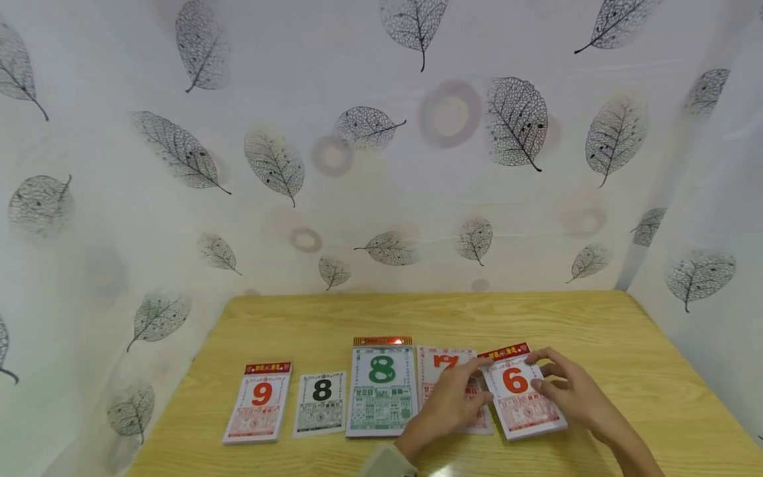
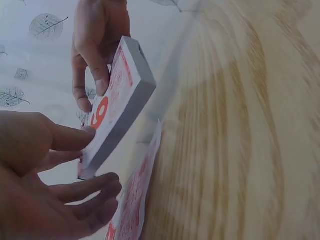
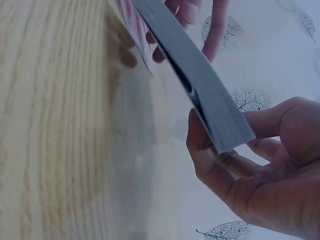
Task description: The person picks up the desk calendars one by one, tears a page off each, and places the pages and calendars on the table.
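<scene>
My right hand [image 1: 563, 387] holds a tear-off calendar [image 1: 524, 397] with a large red 6 and a red header, thumb on its face and fingers behind. It is raised above the table and tilted, as the left wrist view shows. At its upper left edge is my left hand [image 1: 456, 397], the thumb [image 2: 75, 138] on the edge and other fingers [image 2: 95, 192] spread below. Under my left hand lies a calendar sheet with a red 7 [image 1: 444, 361], partly hidden by the hand.
To the left, a calendar with a green 8 [image 1: 381, 391], a smaller one with a black 8 [image 1: 320, 404] and one with a red 9 [image 1: 259, 404] lie in a row. The wooden table [image 1: 334, 318] meets leaf-patterned white cloth [image 1: 381, 199] at the back and sides.
</scene>
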A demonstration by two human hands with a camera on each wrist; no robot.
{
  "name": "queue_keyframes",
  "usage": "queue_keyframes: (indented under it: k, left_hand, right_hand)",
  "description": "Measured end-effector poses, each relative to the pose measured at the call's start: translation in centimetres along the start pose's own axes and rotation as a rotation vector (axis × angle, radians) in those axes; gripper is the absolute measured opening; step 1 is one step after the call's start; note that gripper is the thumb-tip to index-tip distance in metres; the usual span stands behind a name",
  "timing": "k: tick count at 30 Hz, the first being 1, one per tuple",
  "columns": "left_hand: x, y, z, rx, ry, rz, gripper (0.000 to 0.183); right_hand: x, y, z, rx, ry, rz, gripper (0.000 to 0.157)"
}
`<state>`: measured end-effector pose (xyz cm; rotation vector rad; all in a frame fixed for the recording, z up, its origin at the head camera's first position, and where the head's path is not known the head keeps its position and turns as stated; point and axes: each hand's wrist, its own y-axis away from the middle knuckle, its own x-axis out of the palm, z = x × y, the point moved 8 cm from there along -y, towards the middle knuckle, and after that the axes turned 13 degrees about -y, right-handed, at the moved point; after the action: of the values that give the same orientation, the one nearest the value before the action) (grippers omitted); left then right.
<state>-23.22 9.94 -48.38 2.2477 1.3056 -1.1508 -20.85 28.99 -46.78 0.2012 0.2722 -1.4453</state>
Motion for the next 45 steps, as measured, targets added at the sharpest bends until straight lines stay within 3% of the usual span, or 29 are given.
queue_keyframes:
  k: [6, 13, 25, 37, 41, 45]
  left_hand:
    - [-0.4, -0.2, 0.1, -0.064, 0.388, -0.035, 0.056]
    - [-1.3, -0.4, 0.4, -0.095, 0.609, -0.104, 0.056]
    - [-3.5, 0.3, 0.2, -0.064, 0.750, -0.101, 0.057]
    - [-5.1, 1.1, 0.8, -0.040, 0.725, -0.125, 0.054]
    - [-5.9, 1.3, 0.7, -0.007, 0.682, -0.147, 0.053]
    - [-6.7, 1.6, 0.9, -0.008, 0.702, -0.128, 0.052]
  right_hand:
    - [0.1, 0.0, 1.1, -0.063, -0.098, -0.018, 0.031]
    - [0.4, -0.4, 2.5, -0.065, -0.173, -0.030, 0.034]
    - [1.3, -1.2, 4.2, -0.006, -0.251, 0.026, 0.038]
    - [2.6, -1.4, 6.0, -0.129, -0.284, 0.025, 0.034]
    - [3.0, -1.5, 6.3, -0.140, -0.295, 0.019, 0.032]
    - [3.3, -1.6, 6.8, -0.138, -0.302, 0.024, 0.033]
